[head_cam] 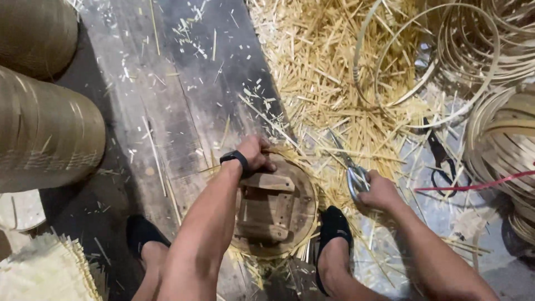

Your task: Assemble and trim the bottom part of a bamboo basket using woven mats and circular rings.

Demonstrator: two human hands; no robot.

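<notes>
My left hand (256, 154), with a black watch on the wrist, grips the far rim of a round wooden form (274, 207) that lies on the floor between my feet, with woven bamboo strips sticking out under its edge. My right hand (379, 192) holds a pair of metal shears (352, 170) just right of the form, blades pointing away from me over the cut strips.
A thick litter of cut bamboo strips (329, 83) covers the floor ahead. Bamboo hoops (446, 61) pile at the top right, with black scissors (441, 159) below them. Stacked woven baskets (44, 134) stand at the left. My feet wear black socks (334, 223).
</notes>
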